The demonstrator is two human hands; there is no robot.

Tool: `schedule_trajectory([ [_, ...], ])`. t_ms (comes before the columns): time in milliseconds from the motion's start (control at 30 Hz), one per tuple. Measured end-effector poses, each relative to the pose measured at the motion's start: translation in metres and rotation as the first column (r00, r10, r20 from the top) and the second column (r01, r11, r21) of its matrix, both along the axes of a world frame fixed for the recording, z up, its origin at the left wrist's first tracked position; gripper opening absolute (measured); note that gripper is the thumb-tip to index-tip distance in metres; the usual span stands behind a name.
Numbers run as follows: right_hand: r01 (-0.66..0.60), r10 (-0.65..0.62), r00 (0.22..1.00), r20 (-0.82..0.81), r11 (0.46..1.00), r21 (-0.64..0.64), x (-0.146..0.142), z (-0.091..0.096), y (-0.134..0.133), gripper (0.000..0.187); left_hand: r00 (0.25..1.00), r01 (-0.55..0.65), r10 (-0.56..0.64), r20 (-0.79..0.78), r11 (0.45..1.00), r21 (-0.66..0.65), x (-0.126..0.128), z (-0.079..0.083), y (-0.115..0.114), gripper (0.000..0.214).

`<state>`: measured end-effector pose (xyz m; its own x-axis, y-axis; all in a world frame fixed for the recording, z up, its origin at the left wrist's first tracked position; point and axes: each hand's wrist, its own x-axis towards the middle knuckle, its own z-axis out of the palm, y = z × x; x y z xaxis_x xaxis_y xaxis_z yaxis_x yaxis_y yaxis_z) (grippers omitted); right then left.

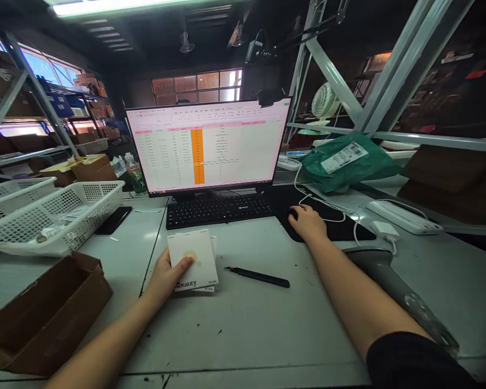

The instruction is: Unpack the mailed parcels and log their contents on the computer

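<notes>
Left hand [167, 274] grips white square cards [203, 257], well apart from right hand [308, 222].

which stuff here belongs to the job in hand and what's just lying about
Likely part of the job:
white square packs, held in the left hand
mouse pad, under the right hand
monitor showing a table
keyboard, untouched

Seemingly just lying about:
black cutter
dark phone
green bag
fan

Two hands [168, 275] [309, 222], at least two white packs [202, 251], one cutter [259, 276], one keyboard [218, 212]
</notes>
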<state>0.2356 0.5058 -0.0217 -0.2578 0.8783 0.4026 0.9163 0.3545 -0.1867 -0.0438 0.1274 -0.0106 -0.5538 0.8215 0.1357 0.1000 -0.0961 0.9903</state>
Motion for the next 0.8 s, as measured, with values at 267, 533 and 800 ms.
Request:
schedule_trajectory([
  [267, -0.043, 0.043, 0.999, 0.011, 0.999, -0.014, 0.0, 0.001, -0.001, 0.046, 0.996, 0.069, -0.065, 0.068, 0.996, -0.054, 0.005, 0.006, -0.001, 0.106],
  [533, -0.044, 0.044, 0.999, 0.014, 0.999, 0.007, 0.0, -0.003, 0.004, 0.045, 0.994, 0.089, -0.085, 0.062, 0.994, -0.066, 0.006, 0.008, -0.003, 0.091],
  [800, -0.048, 0.048, 0.999, 0.008, 0.999, 0.011, 0.0, -0.006, 0.01, 0.045, 0.997, 0.069, -0.068, 0.029, 0.997, -0.021, 0.003, 0.001, 0.0, 0.085],
])
